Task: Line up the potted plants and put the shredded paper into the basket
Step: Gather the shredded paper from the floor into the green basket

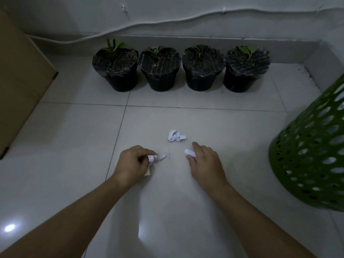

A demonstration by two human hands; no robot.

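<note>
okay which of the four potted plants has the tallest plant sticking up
The leftmost pot, nearest the cardboard box. Its upright green stalks rise clearly above the rim, while the other three pots hold only short, low leaves.

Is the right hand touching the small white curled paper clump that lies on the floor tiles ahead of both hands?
Apart. The head view shows bare floor tile between the right hand fingertips and the small white curled paper clump.
</note>
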